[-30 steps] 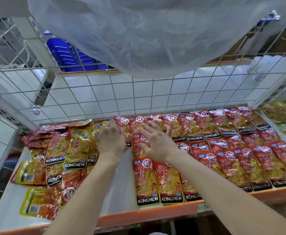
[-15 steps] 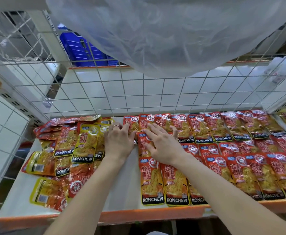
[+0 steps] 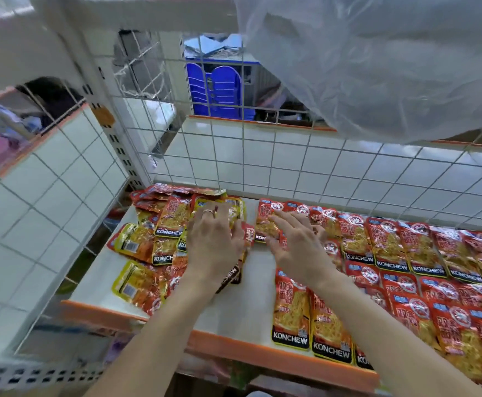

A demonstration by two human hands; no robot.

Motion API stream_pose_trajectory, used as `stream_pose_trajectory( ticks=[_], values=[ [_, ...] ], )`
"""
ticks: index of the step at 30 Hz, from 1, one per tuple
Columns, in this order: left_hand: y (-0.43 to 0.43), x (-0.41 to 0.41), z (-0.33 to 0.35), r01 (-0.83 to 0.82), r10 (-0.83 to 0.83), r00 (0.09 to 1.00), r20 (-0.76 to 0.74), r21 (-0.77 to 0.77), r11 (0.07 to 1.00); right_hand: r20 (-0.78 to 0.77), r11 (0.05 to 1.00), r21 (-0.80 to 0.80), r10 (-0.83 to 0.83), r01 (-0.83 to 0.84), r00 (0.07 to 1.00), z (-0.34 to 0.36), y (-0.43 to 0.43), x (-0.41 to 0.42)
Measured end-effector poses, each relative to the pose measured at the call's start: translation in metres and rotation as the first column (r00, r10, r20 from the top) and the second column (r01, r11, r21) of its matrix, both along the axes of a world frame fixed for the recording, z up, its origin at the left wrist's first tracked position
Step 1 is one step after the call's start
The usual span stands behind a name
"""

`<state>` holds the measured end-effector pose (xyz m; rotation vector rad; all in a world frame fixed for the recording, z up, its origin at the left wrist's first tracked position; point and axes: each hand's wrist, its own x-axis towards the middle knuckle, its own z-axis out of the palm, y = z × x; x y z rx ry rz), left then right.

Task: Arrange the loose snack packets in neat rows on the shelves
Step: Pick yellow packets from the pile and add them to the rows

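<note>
Sorting roughly half finished, nothing pinched.

Left hand [image 3: 214,245], grip spread and holding nothing, rests palm-down on the loose heap of red and yellow foil snack packets [image 3: 159,247] at the left of the white shelf with its orange front edge [image 3: 248,305]. Right hand [image 3: 300,247], fingers likewise splayed flat, presses the leftmost red foil packet [image 3: 265,222] of the far row. Right of it, overlapping rows of red packets [image 3: 405,253] already run neatly along the shelf. Left to do, by my reading: the jumbled heap, and the bare gap between heap and rows.
</note>
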<state>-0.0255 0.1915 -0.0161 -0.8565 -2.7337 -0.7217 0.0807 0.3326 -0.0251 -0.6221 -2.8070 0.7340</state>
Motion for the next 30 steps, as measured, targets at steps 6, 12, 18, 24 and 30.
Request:
stream_pose_trajectory(
  ticks=[6, 12, 18, 24, 30],
  values=[
    [-0.044, -0.027, 0.002, -0.155, 0.169, 0.983, 0.067, -0.177, 0.972, -0.013, 1.0, -0.02, -0.007, 0.007, 1.0, 0.004, -0.043, -0.044],
    [-0.055, -0.038, -0.004, -0.152, 0.191, 0.973, 0.128, -0.266, 0.952, 0.167, 0.964, -0.158, -0.189, 0.215, 0.968, 0.0, -0.055, -0.08],
    [-0.061, -0.048, -0.003, -0.12, 0.15, 0.924, 0.352, -0.105, 0.987, 0.264, 0.947, -0.135, -0.249, 0.292, 0.932, 0.007, -0.064, -0.098],
    [-0.074, -0.041, 0.006, -0.135, 0.016, 0.901, 0.433, 0.245, 0.96, 0.221, 0.845, -0.387, -0.302, 0.368, 0.927, 0.0, -0.066, -0.108],
    [-0.092, -0.038, 0.019, -0.229, -0.052, 0.867, 0.496, 0.49, 0.841, 0.056, 0.704, -0.631, -0.378, 0.326, 0.924, -0.001, -0.069, -0.104]
  ],
)
